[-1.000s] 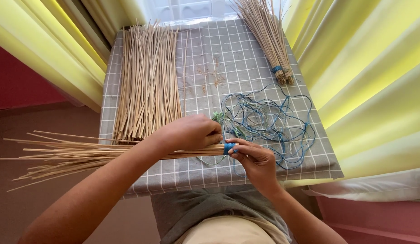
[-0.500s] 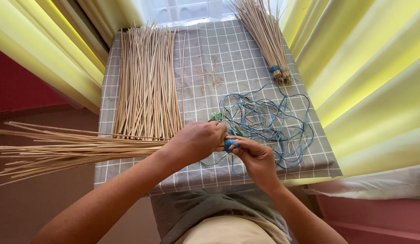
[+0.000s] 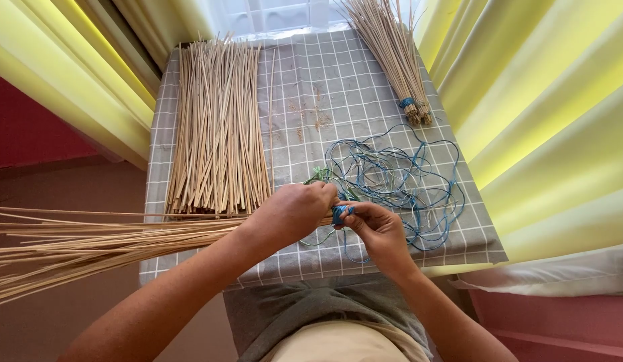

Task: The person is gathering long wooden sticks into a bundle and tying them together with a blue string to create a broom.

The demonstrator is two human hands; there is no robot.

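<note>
No package, label, sign or screen is to be seen anywhere in the view.

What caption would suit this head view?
Left hand grips a stick bundle while the right hand winds blue cord.

Bare cloth (image 3: 325, 87) between stick piles (image 3: 218, 141)
</note>
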